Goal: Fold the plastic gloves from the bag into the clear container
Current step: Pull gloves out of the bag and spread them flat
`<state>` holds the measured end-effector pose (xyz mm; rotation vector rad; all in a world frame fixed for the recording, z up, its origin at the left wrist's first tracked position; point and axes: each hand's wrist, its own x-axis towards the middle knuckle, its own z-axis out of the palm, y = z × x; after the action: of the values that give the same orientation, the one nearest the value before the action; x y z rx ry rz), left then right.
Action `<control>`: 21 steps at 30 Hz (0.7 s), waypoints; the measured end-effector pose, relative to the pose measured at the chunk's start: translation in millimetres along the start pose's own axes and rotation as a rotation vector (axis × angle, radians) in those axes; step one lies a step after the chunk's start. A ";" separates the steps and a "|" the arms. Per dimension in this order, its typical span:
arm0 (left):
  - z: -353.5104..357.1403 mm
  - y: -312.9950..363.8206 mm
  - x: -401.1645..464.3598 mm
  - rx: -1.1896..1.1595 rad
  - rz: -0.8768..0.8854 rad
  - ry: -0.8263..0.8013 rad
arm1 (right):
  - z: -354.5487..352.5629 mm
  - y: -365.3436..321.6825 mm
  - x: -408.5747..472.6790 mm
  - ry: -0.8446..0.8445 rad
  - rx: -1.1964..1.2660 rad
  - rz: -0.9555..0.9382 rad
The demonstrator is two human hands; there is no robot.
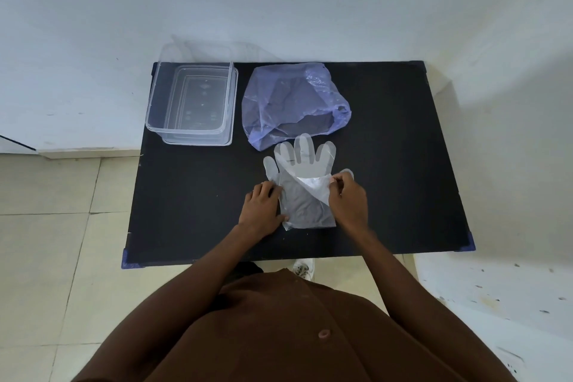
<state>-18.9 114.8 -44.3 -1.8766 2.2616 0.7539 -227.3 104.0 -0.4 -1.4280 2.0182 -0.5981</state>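
We see the plastic glove (302, 192) flat on the table (192, 201), just before the bag (291, 102). Left hand (263, 211) presses its left edge, fingers (263, 191) together. Right hand (347, 198) pinches the right edge, folding it over.

No readable text, labels or numbers; clear container (161, 93) embossing illegible.

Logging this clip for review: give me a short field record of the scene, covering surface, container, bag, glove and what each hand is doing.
surface: black rectangular table
container: clear rectangular plastic container, far left, looks empty
bag: translucent purple plastic bag, far centre, mouth open toward the person
glove: clear plastic glove, flat, fingers pointing away, near the bag
left hand: pressing the glove's left edge down
right hand: grip pinching the glove's right edge, folding it inward
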 end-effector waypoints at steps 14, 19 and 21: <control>-9.9 6.7 5.7 -0.024 -0.035 -0.049 | -85.5 -64.4 44.9 0.272 -0.128 -0.421; -25.8 12.6 12.7 -0.122 -0.108 -0.077 | -104.9 -87.0 40.3 0.416 -0.148 -0.620; -31.1 15.5 14.6 -0.144 -0.118 0.011 | -106.6 -93.0 35.0 0.458 -0.153 -0.712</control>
<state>-29.9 90.0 -18.2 -2.0605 2.1329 0.9124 -246.1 43.4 130.9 -2.2922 1.8622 -1.1719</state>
